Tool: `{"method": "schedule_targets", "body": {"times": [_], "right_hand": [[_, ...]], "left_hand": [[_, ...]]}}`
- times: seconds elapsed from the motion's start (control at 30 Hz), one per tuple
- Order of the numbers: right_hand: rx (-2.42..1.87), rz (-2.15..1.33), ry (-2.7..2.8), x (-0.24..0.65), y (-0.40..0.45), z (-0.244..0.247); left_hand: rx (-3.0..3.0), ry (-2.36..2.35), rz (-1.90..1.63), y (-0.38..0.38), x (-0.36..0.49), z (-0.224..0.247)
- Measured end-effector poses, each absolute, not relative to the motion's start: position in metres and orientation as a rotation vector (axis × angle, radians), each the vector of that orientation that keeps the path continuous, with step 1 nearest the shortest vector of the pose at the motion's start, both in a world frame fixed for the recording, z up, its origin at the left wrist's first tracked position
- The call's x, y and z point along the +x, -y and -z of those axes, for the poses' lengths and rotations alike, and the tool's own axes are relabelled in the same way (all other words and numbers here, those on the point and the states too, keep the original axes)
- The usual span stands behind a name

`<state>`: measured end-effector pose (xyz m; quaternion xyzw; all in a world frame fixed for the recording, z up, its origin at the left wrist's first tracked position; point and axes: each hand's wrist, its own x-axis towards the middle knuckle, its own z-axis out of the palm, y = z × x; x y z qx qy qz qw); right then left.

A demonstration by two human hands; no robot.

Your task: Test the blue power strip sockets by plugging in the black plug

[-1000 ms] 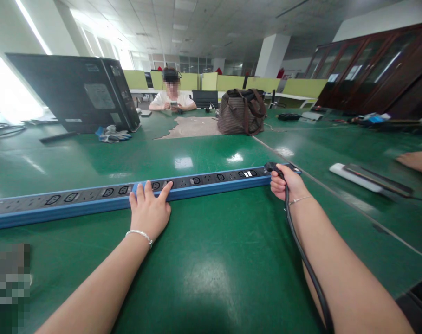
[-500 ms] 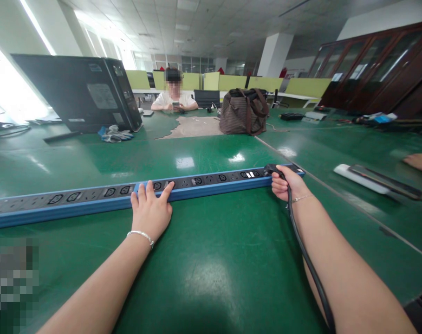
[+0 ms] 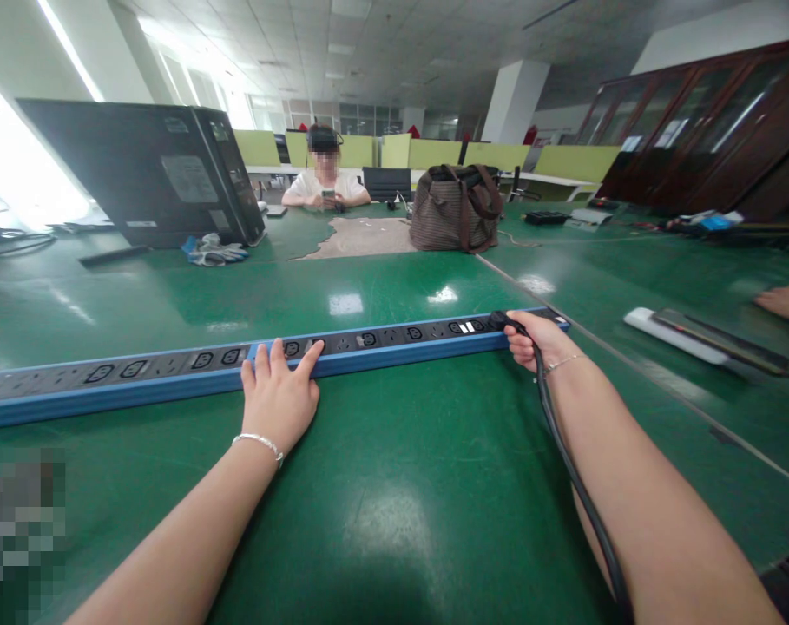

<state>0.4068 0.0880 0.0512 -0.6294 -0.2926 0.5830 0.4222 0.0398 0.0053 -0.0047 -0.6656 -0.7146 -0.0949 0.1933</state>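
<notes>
A long blue power strip point(image 3: 394, 351) with a row of black sockets lies across the green table, tilted slightly up to the right. My left hand point(image 3: 280, 382) rests on its near edge around the middle, fingers spread over the sockets and holding nothing. At the strip's right end, my right hand point(image 3: 532, 338) is closed around a black power plug point(image 3: 500, 321). The plug's head touches the socket face; whether its pins are fully in is hidden. From my fist a thick black cord point(image 3: 567, 460) runs down along my forearm.
Behind stand a black computer case point(image 3: 140, 174), crumpled work gloves point(image 3: 213, 251) and a brown bag point(image 3: 456, 208). Across the table sits a person point(image 3: 325, 184) holding a phone. A white and black bar-shaped object point(image 3: 700, 337) lies at right, near another person's bare arm point(image 3: 785, 302).
My right hand and the plug have shifted very slightly left. My left hand stays on the strip, a few pixels further left.
</notes>
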Motion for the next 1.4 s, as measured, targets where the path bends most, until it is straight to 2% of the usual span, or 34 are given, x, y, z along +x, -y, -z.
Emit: {"method": "schedule_targets", "body": {"times": [0.17,0.4,1.1,1.23,1.4], "right_hand": [[-1.595,-1.452,0.768,0.410,-0.086,-0.047],[-1.690,-1.204,0.845,0.407,-0.084,-0.045],[-1.371,-1.074,0.813,0.410,-0.091,-0.012],[-1.323,-1.095,0.768,0.404,-0.086,-0.025],[-1.006,-1.031,0.915,0.421,-0.071,-0.058]], "left_hand": [[-1.880,2.012,0.288,-0.005,0.040,0.004],[-1.889,2.030,0.295,-0.005,0.039,0.004],[-1.898,2.017,0.315,-0.004,0.039,0.004],[-1.879,1.997,0.304,-0.005,0.039,0.005],[-1.877,2.015,0.273,-0.004,0.039,0.006]]}}
